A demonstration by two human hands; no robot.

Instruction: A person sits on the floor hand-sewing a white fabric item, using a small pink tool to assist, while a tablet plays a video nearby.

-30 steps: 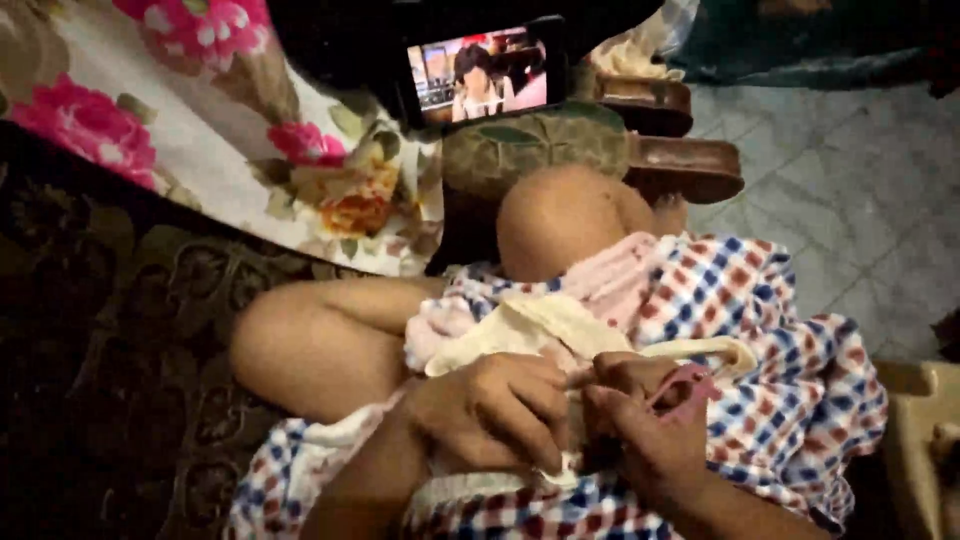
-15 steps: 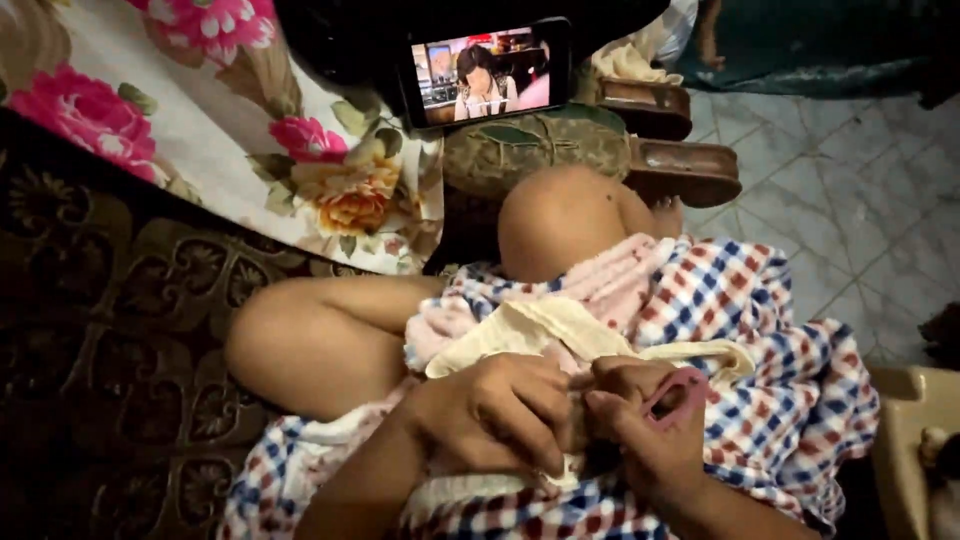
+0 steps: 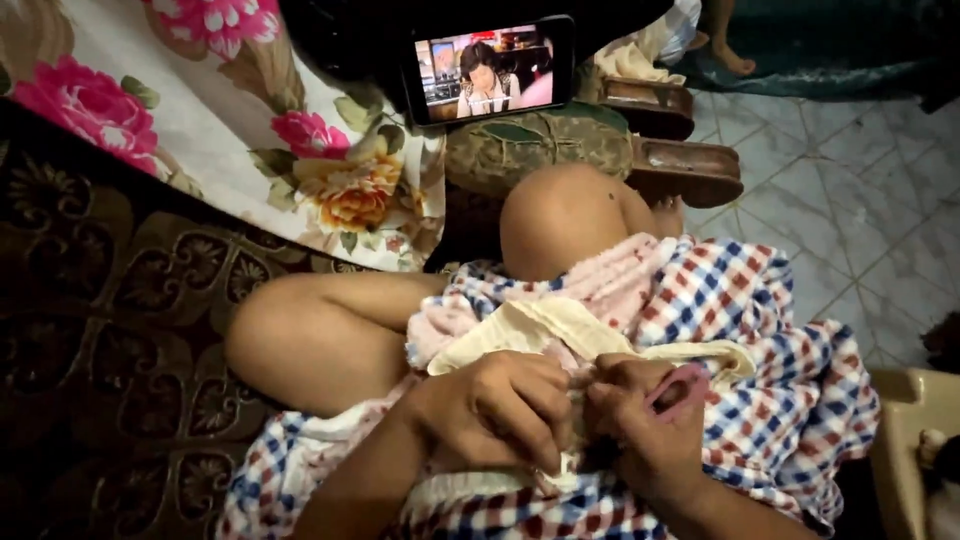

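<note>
Basically nothing's moved since before: left hand (image 3: 497, 415) and right hand (image 3: 640, 435) both pinch the soft cream cloth (image 3: 540, 330) on the lap, pink scissor handle (image 3: 677, 390) at 3 o'clock, checkered fabric (image 3: 740, 300) underneath.

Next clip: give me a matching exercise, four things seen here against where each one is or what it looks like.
Things:
1. phone
2. checked cloth
3. cream cloth
4. floral fabric

Descriptions:
A. pinched by the fingers of both hands
B. propped upright at top, screen lit
C. pink flowers, upper left
D. red, white and blue squares, spread over the lap

Pairs: 1-B, 2-D, 3-A, 4-C
</note>
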